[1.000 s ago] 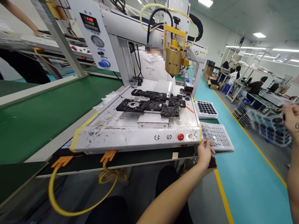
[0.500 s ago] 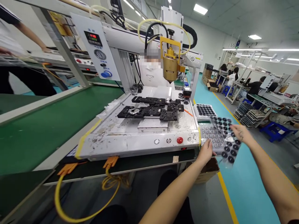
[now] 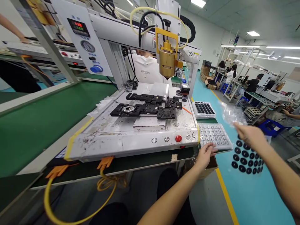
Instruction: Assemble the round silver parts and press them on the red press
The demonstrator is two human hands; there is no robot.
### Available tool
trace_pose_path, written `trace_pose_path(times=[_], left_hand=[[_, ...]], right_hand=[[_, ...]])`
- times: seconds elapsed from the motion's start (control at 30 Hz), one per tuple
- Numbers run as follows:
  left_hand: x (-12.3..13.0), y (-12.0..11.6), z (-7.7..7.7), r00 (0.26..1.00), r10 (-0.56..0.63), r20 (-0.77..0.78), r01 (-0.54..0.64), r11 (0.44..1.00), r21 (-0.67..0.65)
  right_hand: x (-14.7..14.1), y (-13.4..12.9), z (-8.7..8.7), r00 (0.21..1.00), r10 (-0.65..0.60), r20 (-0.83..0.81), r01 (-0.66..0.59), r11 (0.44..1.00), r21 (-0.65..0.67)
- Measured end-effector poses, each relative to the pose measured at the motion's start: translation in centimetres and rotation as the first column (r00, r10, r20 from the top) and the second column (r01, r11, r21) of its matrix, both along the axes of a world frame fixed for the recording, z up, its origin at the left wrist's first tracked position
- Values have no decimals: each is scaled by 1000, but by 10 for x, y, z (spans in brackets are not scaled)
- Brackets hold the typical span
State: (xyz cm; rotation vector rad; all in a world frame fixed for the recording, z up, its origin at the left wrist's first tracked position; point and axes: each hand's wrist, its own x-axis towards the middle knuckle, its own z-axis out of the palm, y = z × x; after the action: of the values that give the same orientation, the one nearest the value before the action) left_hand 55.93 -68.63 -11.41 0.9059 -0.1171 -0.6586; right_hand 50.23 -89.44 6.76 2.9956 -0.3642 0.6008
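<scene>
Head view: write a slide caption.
Left hand at a tray of silvery discs, right hand holding a sheet of black discs, beside a white machine.

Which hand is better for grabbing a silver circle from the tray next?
Probably the left hand: its fingers are at the near edge of the tray. The right hand is farther out, busy holding clear plastic.

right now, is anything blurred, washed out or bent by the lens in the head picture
Head view: the clear plastic at the right hand is smeared, probably by motion, while the left hand is crisper; head view: the ceiling light burns out to white; head view: the control panel leans, likely wide-angle distortion.
</scene>
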Motion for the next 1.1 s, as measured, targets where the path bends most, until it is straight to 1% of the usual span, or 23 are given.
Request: trace_pose_path(times=[0.07,0.13,0.2,0.23,0.27,0.33,0.4,0.43,0.5,0.53,0.6,0.7,0.73,0.8,0.83,0.87,0.9,0.93,0.97,1.0,1.03,1.07,1.1], left_hand=[[-10,6,-3,998,-29,-63,26,998,-49],[-16,12,-7,991,-57,-120,50,997,-65],[-17,17,-12,984,-66,-165,59,997,-46],[-16,19,-13,981,-67,-182,63,998,-27],[-15,21,-15,979,-70,-194,70,998,-8],[-13,27,-16,975,-91,-204,99,995,27],[-16,37,-16,971,-127,-201,142,988,61],[-19,45,-17,971,-137,-193,156,984,82],[-30,65,-20,979,-120,-165,142,981,130],[-36,78,-23,985,-95,-146,118,981,153],[-49,107,-31,996,-24,-87,41,978,205],[-65,152,-43,999,45,-30,-36,963,265],[-69,166,-45,998,27,-57,-11,963,271],[-77,187,-45,974,-92,-205,137,966,219],[-81,194,-43,940,-172,-295,223,963,151],[-83,200,-40,898,-247,-365,288,956,62],[-85,204,-36,863,-293,-411,311,950,-24],[-87,207,-32,846,-302,-440,296,952,-84],[-87,210,-28,844,-277,-459,254,961,-111],[-86,214,-24,852,-229,-471,202,973,-107],[-85,218,-20,861,-174,-478,151,985,-86],[-84,223,-17,868,-119,-483,104,993,-57],[-82,229,-14,873,-80,-482,69,997,-40]], right_hand=[[0,38,-51,981,59,-182,-65,998,-26],[-2,69,-93,948,89,-306,-103,994,-29],[-8,87,-118,921,109,-374,-121,993,-8],[-13,90,-123,914,113,-390,-119,993,9],[-19,89,-124,911,111,-398,-109,994,26],[-34,83,-114,914,95,-395,-71,995,73],[-50,76,-98,950,67,-304,-1,977,212],[-58,75,-89,975,43,-220,31,947,318],[-69,79,-76,998,-43,-37,56,850,524],[-73,84,-72,995,-93,31,57,805,591],[-77,98,-69,983,-157,96,58,761,646],[-83,125,-71,964,-209,165,50,749,660],[-87,137,-73,953,-218,212,33,766,642],[-97,168,-79,921,-194,337,-23,837,547],[-103,187,-83,909,-136,394,-74,879,472],[-109,208,-88,901,-33,433,-154,908,390],[-115,231,-93,889,112,444,-273,908,317],[-120,253,-99,856,287,430,-422,868,261],[-125,274,-106,789,466,400,-580,779,236],[-128,292,-112,699,614,367,-710,660,248],[-131,305,-119,615,708,347,-788,544,288],[-133,312,-125,572,746,343,-815,468,341],[-133,313,-132,581,737,345,-802,446,396]])
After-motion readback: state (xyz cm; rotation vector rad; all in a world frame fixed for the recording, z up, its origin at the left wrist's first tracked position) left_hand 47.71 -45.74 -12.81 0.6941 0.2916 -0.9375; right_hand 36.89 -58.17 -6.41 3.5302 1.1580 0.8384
